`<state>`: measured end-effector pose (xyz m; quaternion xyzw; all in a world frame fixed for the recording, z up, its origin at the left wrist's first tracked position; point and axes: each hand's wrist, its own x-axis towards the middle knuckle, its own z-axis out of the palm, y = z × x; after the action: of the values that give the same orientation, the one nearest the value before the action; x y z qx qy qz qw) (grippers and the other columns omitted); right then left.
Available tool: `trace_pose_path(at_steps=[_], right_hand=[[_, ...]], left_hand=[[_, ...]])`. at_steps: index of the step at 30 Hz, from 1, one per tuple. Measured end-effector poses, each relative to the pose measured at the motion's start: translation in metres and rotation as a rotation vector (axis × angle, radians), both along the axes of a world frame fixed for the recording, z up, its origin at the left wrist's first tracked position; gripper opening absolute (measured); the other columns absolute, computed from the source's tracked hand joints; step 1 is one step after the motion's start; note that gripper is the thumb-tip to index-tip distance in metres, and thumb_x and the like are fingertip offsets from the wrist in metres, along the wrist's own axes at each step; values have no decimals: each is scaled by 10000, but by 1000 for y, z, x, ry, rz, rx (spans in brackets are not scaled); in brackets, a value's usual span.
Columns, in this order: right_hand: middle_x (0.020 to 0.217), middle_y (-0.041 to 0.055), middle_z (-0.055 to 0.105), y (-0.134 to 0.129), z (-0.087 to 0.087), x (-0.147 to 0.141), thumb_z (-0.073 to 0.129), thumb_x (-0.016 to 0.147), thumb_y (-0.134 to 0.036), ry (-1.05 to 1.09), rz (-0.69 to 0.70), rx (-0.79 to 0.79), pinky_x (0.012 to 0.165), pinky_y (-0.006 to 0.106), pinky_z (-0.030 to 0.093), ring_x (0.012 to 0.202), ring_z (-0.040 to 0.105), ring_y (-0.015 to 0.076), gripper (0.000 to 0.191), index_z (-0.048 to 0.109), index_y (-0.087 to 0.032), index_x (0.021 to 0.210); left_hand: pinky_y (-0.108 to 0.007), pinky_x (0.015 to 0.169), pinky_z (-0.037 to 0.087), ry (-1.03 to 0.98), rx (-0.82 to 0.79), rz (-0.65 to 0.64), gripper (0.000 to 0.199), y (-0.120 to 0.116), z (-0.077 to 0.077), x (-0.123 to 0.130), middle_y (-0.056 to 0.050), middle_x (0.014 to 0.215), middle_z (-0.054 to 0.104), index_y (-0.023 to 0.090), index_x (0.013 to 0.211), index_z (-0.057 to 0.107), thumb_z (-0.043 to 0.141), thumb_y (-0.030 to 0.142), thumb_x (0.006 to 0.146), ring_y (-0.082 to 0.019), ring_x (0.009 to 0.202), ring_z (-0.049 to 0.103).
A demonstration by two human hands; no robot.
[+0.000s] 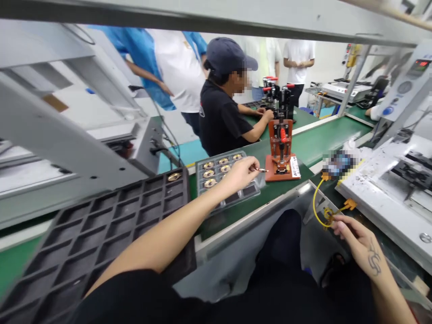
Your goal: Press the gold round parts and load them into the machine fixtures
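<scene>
My left hand (240, 173) reaches over the clear plastic tray (199, 180), its fingertips pinched on a small shiny metal part (261, 170). That part points at a red-brown toggle-clamp fixture (270, 174) just to its right; I cannot tell if the two touch. Several round gold-coloured parts (209, 183) sit in the tray's pockets, some of them hidden by my hand. Low on the right, my right hand (354, 236) has its thumb and fingers closed on a looped yellow cable (314, 203), near an orange clip (351, 204).
A black compartment tray (114, 238) lies at left with one round part (174, 177) in a far pocket. White machines (398, 198) stand at right. Across the green bench, a capped co-worker (224, 103) handles other clamp fixtures (280, 96). A metal beam (216, 20) crosses overhead.
</scene>
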<state>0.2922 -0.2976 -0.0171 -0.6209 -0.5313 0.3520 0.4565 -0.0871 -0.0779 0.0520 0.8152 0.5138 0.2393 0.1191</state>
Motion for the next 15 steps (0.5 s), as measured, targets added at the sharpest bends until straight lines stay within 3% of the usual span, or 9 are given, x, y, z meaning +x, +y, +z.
trace_pose_path(at_steps=[3,5,7,11,15], right_hand=[[1065,98,811,16,21,-14,726,998,-600,107,60,133,807,402,672,874,773,237,475,743,-254,1323],[1152,92,781,24,42,-19,809,955,-550,159,116,234,797,388,660,923,758,227,567,664,-279,1431],[1161,77,754,28,64,-19,889,898,-496,157,149,294,770,365,639,935,736,218,646,636,-291,1455],[918,8,689,15,93,-6,892,903,-436,66,56,314,683,330,588,748,649,162,449,720,-266,1282],[898,8,677,-7,94,13,884,895,-436,-12,-86,320,665,330,578,726,631,162,409,730,-250,1225]], left_hand=[[-311,861,575,-205,219,-459,74,-27,24,58,-45,992,725,208,1000,658,605,166,1030,-184,915,709],[-304,885,600,-308,379,-786,116,-41,34,99,-72,1046,747,211,1057,659,579,128,1061,-186,984,739],[-294,887,620,-333,502,-979,130,-50,40,135,-97,1102,763,214,1117,652,576,117,1074,-188,1019,759],[-309,869,647,-369,652,-1095,107,-56,42,189,-111,1122,782,215,1150,645,591,149,1085,-199,1008,778],[-319,882,652,-358,691,-1175,104,-63,39,227,-95,1119,775,212,1125,641,568,146,1095,-200,1008,770]])
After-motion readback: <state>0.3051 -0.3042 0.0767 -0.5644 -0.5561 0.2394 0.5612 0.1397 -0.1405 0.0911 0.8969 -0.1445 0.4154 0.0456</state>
